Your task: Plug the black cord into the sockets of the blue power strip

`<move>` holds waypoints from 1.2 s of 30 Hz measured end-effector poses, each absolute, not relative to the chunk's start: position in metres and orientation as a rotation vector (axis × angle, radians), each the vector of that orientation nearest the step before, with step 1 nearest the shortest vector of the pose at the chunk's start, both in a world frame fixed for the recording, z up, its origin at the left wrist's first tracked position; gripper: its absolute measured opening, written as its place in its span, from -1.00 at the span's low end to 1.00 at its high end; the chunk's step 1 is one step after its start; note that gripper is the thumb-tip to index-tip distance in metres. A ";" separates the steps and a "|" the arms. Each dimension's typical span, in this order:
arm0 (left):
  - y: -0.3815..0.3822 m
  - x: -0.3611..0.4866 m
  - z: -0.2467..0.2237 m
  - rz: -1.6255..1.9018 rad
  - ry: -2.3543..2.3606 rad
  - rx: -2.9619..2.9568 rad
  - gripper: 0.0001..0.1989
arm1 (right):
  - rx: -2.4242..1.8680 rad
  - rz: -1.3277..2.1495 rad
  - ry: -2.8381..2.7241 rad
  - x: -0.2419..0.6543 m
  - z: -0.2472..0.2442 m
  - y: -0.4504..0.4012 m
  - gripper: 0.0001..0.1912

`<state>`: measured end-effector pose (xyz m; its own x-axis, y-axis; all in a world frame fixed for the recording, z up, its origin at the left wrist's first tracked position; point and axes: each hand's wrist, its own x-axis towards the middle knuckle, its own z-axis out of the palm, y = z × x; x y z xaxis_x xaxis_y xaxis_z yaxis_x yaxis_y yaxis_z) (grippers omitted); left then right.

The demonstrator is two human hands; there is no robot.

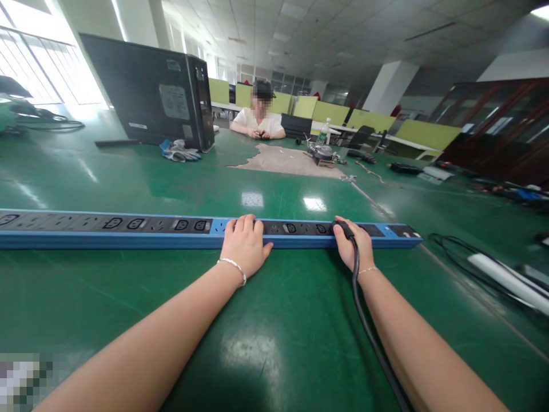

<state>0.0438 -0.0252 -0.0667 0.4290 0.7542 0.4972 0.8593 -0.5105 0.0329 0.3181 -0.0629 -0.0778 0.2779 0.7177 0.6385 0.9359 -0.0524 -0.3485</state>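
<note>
Left hand (245,243), laid unclenched, braces the power strip (150,240) beneath; right hand (360,247) pinches the plug (344,228), seating unclear: best kept square.

A single camera sat on the wearer's head, above the near side of the green table (300,320), looking forward and down over its top. It was close to the left hand (246,243) and right hand (354,243), which fell a little below mid-frame, with the forearms running up from the lower corners. The wide view reached across to a seated person (257,121), much farther off, and up to the ceiling (317,34), with the background sloping down to the right.
</note>
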 end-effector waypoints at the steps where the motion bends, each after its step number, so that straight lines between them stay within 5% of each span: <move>1: -0.025 0.044 -0.068 -0.688 -1.409 -2.459 -0.54 | -1.836 -0.384 -1.492 0.318 -0.078 -0.063 -0.57; 24: -0.024 0.043 -0.076 -0.730 -1.384 -2.473 -0.52 | -1.964 -0.425 -1.397 0.313 -0.084 -0.065 -0.58; 36: -0.024 0.042 -0.076 -0.738 -1.379 -2.472 -0.52 | -1.425 -0.250 -1.015 0.348 -0.057 -0.068 -0.51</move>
